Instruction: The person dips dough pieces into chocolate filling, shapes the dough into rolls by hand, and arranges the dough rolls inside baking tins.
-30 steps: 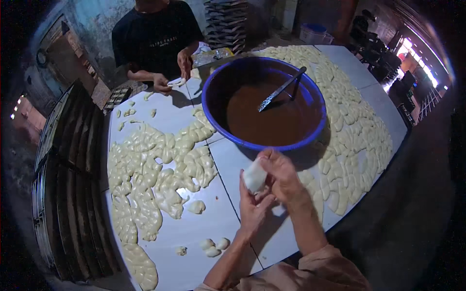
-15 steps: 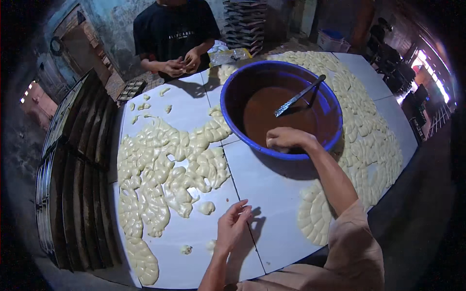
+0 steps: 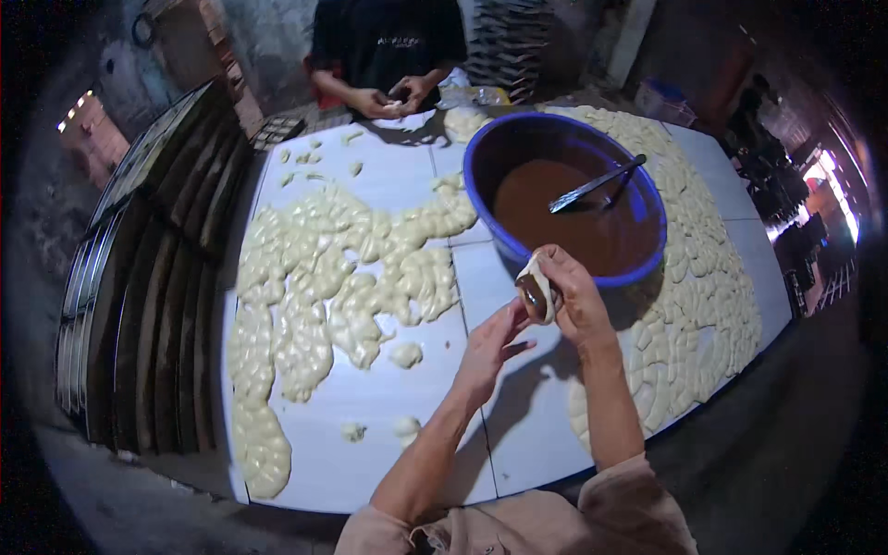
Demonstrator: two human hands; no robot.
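My right hand (image 3: 578, 301) pinches a flattened piece of pale dough (image 3: 548, 310) near the rim of the blue tub, with brown filling (image 3: 534, 294) smeared on its face. The fingertips of my left hand (image 3: 486, 356) are at the dough's lower left edge; its thumb stands apart from the fingers. Behind my hands, the blue tub (image 3: 659, 227) holds a brown paste (image 3: 536, 199), and a flat metal spatula (image 3: 592, 185) with a dark handle leans across it. Many pale, glossy dough pieces (image 3: 296, 268) lie close together on the left of the table.
More shaped dough pieces (image 3: 698, 277) cover the right side of the white-tiled table (image 3: 388, 444). Stacked dark metal trays (image 3: 139, 305) stand along the left edge. Across the table, a person in a dark shirt (image 3: 388, 46) works a small dough piece with both hands.
My right hand has come out of the tub toward me and now shows dough with brown filling. My left hand has risen from the table to meet it. The view has shifted.
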